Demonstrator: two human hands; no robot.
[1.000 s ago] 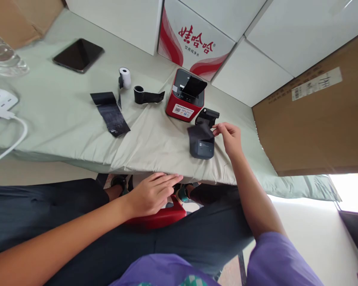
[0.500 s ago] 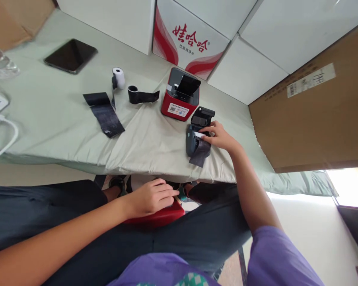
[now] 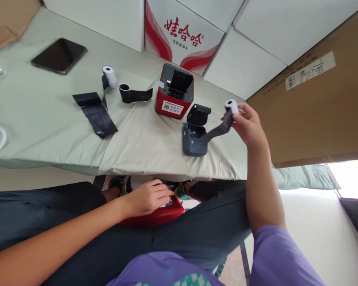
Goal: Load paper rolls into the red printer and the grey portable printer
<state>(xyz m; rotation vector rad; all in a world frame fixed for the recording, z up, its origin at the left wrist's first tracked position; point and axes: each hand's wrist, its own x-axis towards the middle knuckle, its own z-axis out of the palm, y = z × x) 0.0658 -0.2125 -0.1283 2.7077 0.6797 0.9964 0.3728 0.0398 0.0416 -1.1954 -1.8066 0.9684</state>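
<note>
Head view. At right, pinched between the thumb and fingers of the right hand (image 3: 247,124): a white paper roll (image 3: 234,107), over the cloth-covered table (image 3: 143,131), with a dark strip (image 3: 218,131) trailing leftward to the small grey device (image 3: 194,148); not possible to tell whether touching it. On the far side of this device: its lid (image 3: 199,114), raised. Beyond, slightly left: a red box-shaped device (image 3: 174,93). Farther left in turn: a dark roll (image 3: 125,94), partly unrolled; a second white roll (image 3: 111,78); a creased dark sheet (image 3: 100,121), nearer; a phone (image 3: 59,55), flat. At near centre, over a red object (image 3: 164,217): the left hand (image 3: 153,197), fingers extended side by side.
</note>
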